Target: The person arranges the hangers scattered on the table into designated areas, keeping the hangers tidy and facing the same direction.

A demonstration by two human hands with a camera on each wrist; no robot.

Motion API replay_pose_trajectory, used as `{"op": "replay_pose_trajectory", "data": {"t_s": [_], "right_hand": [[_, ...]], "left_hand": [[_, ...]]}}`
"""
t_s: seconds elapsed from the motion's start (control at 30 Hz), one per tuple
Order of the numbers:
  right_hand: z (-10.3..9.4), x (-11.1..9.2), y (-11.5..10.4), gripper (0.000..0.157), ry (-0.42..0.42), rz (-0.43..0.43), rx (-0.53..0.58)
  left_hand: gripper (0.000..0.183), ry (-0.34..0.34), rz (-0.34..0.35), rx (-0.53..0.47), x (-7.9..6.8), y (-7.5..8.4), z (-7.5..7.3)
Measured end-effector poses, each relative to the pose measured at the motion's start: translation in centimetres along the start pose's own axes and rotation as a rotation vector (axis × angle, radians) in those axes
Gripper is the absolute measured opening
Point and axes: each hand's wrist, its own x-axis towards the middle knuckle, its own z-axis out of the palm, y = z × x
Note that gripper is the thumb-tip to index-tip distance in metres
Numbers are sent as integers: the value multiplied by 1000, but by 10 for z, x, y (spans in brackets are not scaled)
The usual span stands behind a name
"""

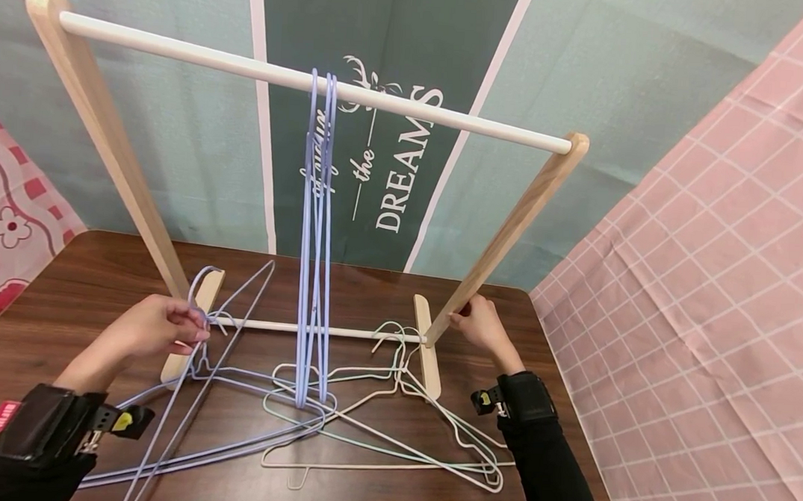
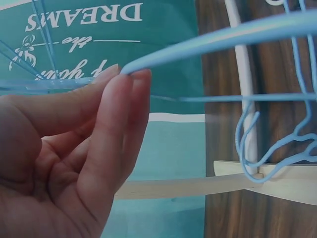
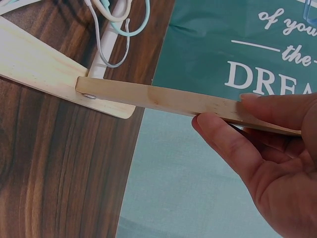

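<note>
My left hand pinches a lavender-blue clothes hanger near its hook, between thumb and fingertips. The hanger slants down toward me, over other lavender hangers lying on the table. On the right, my right hand holds the wooden upright of a garment rack low down, thumb on one side and fingers on the other. Several lavender hangers hang bunched near the middle of the rack's white top rail.
White and mint-green hangers lie overlapped on the dark wooden table, their hooks by the rack's right foot. A green curtain with lettering hangs behind the rack, and pink checked cloth lines the right side.
</note>
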Motion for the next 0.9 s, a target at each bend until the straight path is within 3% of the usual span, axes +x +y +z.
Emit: {"op": "replay_pose_trajectory", "data": {"t_s": [0.33, 0.9], "right_hand": [[0, 0, 0, 25, 6, -2, 3], [-1, -2, 0, 25, -15, -7, 53]], "left_hand": [[12, 16, 49, -33, 4, 14, -8], [12, 93, 95, -32, 5, 55, -12]]}}
